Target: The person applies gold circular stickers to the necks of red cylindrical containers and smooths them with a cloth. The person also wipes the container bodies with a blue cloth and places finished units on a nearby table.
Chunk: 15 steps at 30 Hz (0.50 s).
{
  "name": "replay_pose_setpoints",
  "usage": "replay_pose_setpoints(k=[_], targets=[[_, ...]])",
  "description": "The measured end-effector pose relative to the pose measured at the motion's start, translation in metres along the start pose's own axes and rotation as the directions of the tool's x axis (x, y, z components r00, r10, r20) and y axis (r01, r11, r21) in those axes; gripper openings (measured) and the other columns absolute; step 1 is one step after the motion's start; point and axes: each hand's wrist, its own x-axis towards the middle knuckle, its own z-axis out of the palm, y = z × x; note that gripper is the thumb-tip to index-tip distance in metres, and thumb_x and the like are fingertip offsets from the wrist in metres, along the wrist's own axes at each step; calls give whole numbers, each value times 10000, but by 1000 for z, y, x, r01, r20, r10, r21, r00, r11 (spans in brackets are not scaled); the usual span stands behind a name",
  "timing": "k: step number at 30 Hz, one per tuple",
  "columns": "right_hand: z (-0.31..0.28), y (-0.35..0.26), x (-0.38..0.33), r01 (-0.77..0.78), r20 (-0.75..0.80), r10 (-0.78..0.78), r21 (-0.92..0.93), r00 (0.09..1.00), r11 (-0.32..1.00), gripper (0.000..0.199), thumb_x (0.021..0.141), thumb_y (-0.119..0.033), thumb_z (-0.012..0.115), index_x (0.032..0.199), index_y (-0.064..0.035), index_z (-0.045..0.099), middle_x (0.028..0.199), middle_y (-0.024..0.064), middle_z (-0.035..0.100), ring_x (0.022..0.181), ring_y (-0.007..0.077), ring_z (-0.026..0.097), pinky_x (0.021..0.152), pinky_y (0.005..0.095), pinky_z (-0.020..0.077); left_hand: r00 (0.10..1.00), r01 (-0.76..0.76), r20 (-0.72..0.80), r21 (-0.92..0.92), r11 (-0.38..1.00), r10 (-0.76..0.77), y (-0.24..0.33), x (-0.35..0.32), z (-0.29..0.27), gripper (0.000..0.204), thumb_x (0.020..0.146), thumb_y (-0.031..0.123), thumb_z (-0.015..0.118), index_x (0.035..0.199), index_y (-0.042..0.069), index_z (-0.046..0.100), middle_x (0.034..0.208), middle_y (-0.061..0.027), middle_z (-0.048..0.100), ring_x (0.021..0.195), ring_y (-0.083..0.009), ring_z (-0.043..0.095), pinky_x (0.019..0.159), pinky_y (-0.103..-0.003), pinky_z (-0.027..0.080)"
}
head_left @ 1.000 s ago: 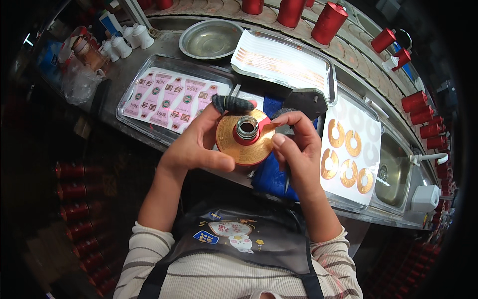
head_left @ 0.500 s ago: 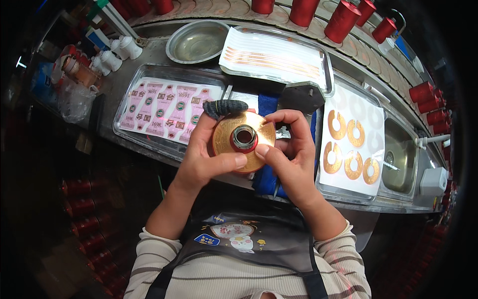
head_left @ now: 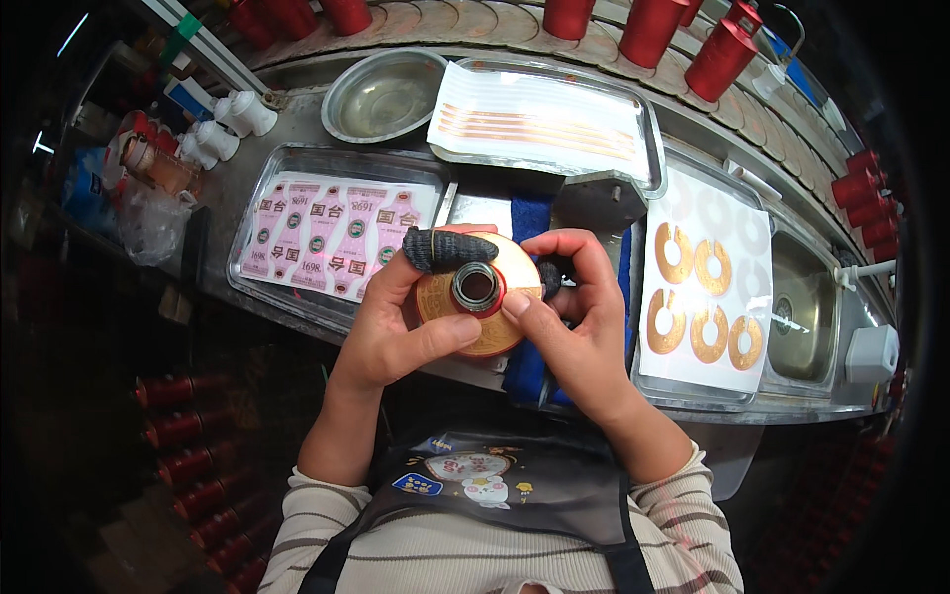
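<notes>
Both hands hold one bottle [head_left: 477, 292] seen from above: a gold round shoulder with a red rim and a grey metal neck opening. My left hand [head_left: 406, 317] grips its left side, a dark knitted cot on the forefinger lying over the top edge. On the right, my right hand [head_left: 569, 317] presses its thumb beside the neck and curls its fingers round the far side, one also in a dark cot. The bottle's lower body is hidden by my hands.
A metal tray of pink and white labels [head_left: 336, 233] lies at left, a tray with gold strip labels [head_left: 544, 114] behind, a white sheet of gold ring stickers [head_left: 698, 297] at right. A steel bowl [head_left: 381, 94], red bottles [head_left: 722, 54] and a blue cloth [head_left: 529, 213] surround the work spot.
The bottle has been turned and lowered slightly between my hands; my right thumb has moved onto the gold shoulder beside the neck.
</notes>
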Motion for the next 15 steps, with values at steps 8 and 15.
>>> replay_pose_setpoints(k=[8,15], targets=[[-6,-5,5,-221,76,209,243,975,944,375,880,-75,690,1204,-25,508,982,49,606,697,17,584,549,175,462,1000,-23,-8,7,1000,23,-2,0,-2,587,777,56,726,1336,5,553,1427,-163,520,1285,-242,539,1099,-394,418],[-4,5,5,24,62,-24,-10,998,1000,331,893,-88,666,1179,-17,515,995,37,583,703,18,577,552,174,455,1000,-18,-4,-2,1000,18,-4,0,-2,586,771,68,724,1329,2,556,1427,-169,518,1276,-241,544,1095,-395,422]])
